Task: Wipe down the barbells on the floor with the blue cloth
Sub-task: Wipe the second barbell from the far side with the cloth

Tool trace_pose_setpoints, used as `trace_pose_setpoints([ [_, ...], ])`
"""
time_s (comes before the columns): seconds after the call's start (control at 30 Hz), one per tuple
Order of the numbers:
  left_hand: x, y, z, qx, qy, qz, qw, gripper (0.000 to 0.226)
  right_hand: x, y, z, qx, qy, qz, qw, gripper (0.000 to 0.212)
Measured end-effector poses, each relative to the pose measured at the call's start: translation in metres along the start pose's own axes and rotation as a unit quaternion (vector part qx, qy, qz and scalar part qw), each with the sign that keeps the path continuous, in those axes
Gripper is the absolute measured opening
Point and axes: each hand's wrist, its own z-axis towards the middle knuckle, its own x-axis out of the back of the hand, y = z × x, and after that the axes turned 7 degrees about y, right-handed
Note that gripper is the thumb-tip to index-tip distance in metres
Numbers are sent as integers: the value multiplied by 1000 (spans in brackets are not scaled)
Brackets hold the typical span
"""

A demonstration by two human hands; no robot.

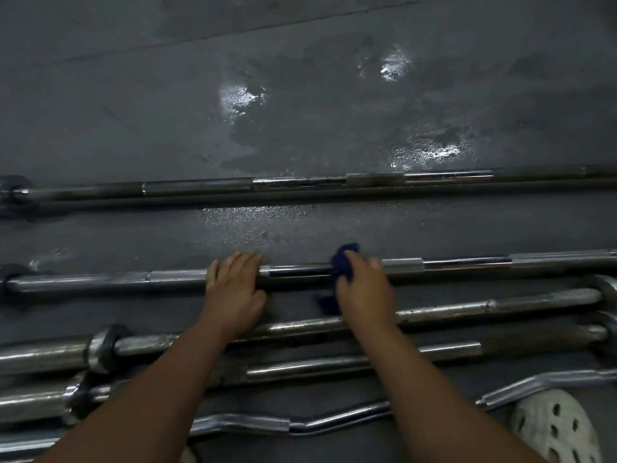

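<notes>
Dark grey floor (133, 111) here, matte and scuffed, and the light is low, with a thin seam (300, 23) slanting across the top. Wet patches catch the light: one bright glare (240, 100) left of centre, a second (395, 65) higher right, a third (430, 152) lower right. Nearer in, a damp speckled strip (260, 218) glistens faintly.

**Both arms reaching forward**

Our bare forearms stretch out side by side. Our left hand (233, 285) lies palm down, fingers nearly straight across a barbell (467, 264). Our right hand (364, 289) curls around the blue cloth (344, 266), knuckles up.
</notes>
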Motion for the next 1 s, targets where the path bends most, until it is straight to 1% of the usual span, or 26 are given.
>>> trace_pose_setpoints([
  [0.03,0,1,1,1,-3,0,1000,82,4,6,-2,-38,25,8,999,44],
  [0.07,0,3,3,1,-4,1,1000,81,2,2,-5,-56,33,17,998,42],
  [0.1,0,5,6,0,-4,2,1000,81,-4,-10,-8,-49,26,26,998,40],
  [0.13,0,6,9,0,-4,3,1000,80,-12,-24,-9,-21,3,29,999,40],
  [0.2,3,5,14,4,-17,5,1000,82,-23,-51,-14,67,-65,5,996,43],
  [0.23,4,3,16,1,-24,9,1000,83,-23,-57,-13,107,-88,-10,990,44],
  [0.27,6,1,18,-6,-27,13,1000,84,-19,-56,-9,122,-93,-21,988,44],
  [0.3,7,0,20,-15,-27,16,999,84,-13,-48,-4,109,-88,-28,990,44],
  [0.33,9,-1,23,-21,-24,16,999,85,-6,-35,2,76,-72,-19,994,44],
  [0.43,13,1,35,-26,-22,0,999,86,13,6,15,-41,16,21,999,47],
  [0.5,20,2,41,-16,-11,-18,1000,86,9,2,18,-77,34,19,996,46],
  [0.53,21,1,39,-12,11,-24,1000,83,1,-10,18,-70,34,26,997,45],
  [0.57,20,0,34,-17,43,-21,999,79,-8,-26,15,-44,19,29,998,45],
  [0.6,16,-3,27,-31,73,-2,997,75,-17,-41,10,8,-10,18,1000,48],
  [0.63,9,-5,19,-46,86,26,995,74,-23,-51,4,62,-45,9,997,52],
  [0.67,3,-8,13,-58,82,54,993,77,-26,-51,3,97,-68,11,993,56],
  [0.7,-2,-10,10,-64,75,74,992,81,-23,-44,7,101,-71,19,992,58],
  [0.73,-4,-12,11,-65,75,81,992,82,-17,-30,14,79,-52,25,995,57],
  [0.8,-4,-14,20,-63,86,83,991,80,2,7,29,15,15,27,999,54],
  [0.87,-1,-15,30,-64,85,75,991,79,25,37,40,-31,58,24,998,52],
  [0.93,2,-14,41,-63,74,63,993,77,37,47,51,-69,91,57,992,51],
  [1.0,8,-14,56,-57,60,56,995,76,31,33,57,-103,103,90,985,50],
])
